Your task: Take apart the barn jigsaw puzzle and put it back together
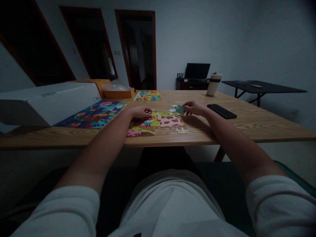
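Note:
A partly assembled jigsaw puzzle [170, 121] lies near the table's front edge, with a pink, red-patched area and green and brown parts. My right hand [194, 108] pinches a grey-green puzzle piece [181, 110], tilted up at the puzzle's far right corner. Over the puzzle's left part is my left hand [140, 112], its fingers loosely bent and apart, seemingly touching the pieces. Nothing held shows in it, though its fingertips are dim. A pale piece [182, 130] juts out at the near right corner.
To the left are a dark blue picture puzzle [98, 113], a white box [51, 100] and an orange tray [118, 93] with clear plastic. Farther back lies a colourful picture [147, 95]. A black phone [222, 111] and a beige cup [214, 84] stand to the right.

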The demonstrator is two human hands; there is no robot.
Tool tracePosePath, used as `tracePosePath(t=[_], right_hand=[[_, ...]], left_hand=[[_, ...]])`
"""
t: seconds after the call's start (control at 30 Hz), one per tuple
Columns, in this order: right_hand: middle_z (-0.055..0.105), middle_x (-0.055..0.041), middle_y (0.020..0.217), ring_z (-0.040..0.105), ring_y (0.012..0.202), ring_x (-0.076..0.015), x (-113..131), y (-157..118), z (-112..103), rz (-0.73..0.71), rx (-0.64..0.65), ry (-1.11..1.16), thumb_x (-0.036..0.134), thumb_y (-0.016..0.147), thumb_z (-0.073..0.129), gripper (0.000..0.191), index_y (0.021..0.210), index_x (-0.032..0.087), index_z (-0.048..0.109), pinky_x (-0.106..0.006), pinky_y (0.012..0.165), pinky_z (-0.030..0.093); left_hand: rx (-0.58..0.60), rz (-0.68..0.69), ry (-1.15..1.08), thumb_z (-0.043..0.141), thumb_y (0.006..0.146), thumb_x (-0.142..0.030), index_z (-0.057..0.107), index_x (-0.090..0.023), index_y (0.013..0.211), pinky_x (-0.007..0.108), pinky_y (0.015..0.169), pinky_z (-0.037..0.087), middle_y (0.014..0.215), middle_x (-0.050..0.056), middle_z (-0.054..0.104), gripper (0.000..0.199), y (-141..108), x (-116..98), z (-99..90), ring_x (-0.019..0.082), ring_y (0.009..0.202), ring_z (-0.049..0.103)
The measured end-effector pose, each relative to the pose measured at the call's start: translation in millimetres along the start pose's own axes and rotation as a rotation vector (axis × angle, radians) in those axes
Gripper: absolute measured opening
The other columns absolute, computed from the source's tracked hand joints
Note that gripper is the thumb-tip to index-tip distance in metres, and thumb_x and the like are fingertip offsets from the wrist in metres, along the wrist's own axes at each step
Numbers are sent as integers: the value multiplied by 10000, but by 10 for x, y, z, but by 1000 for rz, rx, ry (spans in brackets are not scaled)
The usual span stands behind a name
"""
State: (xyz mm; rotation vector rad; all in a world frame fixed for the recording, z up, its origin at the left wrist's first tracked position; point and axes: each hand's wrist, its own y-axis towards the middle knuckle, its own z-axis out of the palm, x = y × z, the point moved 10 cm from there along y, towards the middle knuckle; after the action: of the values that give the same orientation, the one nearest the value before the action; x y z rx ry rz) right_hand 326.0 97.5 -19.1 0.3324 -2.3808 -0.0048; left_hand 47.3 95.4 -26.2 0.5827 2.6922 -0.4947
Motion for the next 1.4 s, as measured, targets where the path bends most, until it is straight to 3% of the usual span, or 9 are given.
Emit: tracePosePath(t=[0.2,0.4,0.6,0.83,0.97,1.1,1.23,1.33,1.4], right_hand=[[741,-116,978,690,743,-157,46,-32,15,-17,3,44,383,982,500,276,978,167,672,-251,641,536],[730,-89,936,681,774,-165,124,-57,37,-50,26,0,313,968,507,227,937,177,686,-247,647,521],[717,-64,870,643,729,-153,349,-105,206,-146,136,-13,326,935,538,227,928,180,711,-250,634,488],[700,-32,868,618,679,-128,452,-37,424,-188,141,154,287,852,654,239,1076,205,665,-220,582,475],[675,-11,792,603,647,-121,518,-46,516,-200,121,188,277,858,658,158,999,208,651,-210,561,468],[665,-9,763,580,611,-126,564,-71,482,-192,91,215,337,842,689,183,968,218,630,-217,519,445],[695,-30,890,598,706,-142,440,-15,262,-176,-45,211,304,846,666,176,993,222,613,-239,600,474],[703,-55,943,607,771,-169,250,26,110,-135,-170,12,285,818,684,164,957,215,633,-268,676,481],[710,-66,939,617,801,-196,162,42,109,-125,-170,-128,296,797,703,179,949,213,657,-285,714,478]], left_hand=[[-63,11,112,590,870,-439,446,-207,1481,235,591,388,853,67,710,669,-15,-34,-89,154,661,571],[-88,30,148,605,855,-433,487,-195,1454,234,622,412,881,66,721,656,-44,-95,-126,164,706,604],[-132,61,216,601,862,-409,554,-216,1392,217,738,440,1117,57,717,566,-51,-177,-166,175,892,646],[-183,233,131,564,908,-439,551,-182,1372,217,902,434,1347,76,616,531,-148,-604,-93,189,1127,600],[-233,367,107,655,852,-449,523,-177,1388,256,865,461,1221,97,681,616,-118,-851,27,203,1046,644],[-383,509,91,670,838,-320,590,-223,1288,276,789,480,1047,52,723,467,-133,-1016,-4,185,904,670],[-594,507,-14,623,845,-196,599,-173,1197,270,732,484,914,50,704,353,-164,-871,-282,160,798,648],[-720,416,-98,610,813,-116,606,-161,1115,261,678,475,863,45,678,305,-149,-573,-520,152,738,618],[-741,383,-127,591,796,-71,628,-168,1033,260,670,470,866,43,668,259,-120,-412,-610,150,731,609]])
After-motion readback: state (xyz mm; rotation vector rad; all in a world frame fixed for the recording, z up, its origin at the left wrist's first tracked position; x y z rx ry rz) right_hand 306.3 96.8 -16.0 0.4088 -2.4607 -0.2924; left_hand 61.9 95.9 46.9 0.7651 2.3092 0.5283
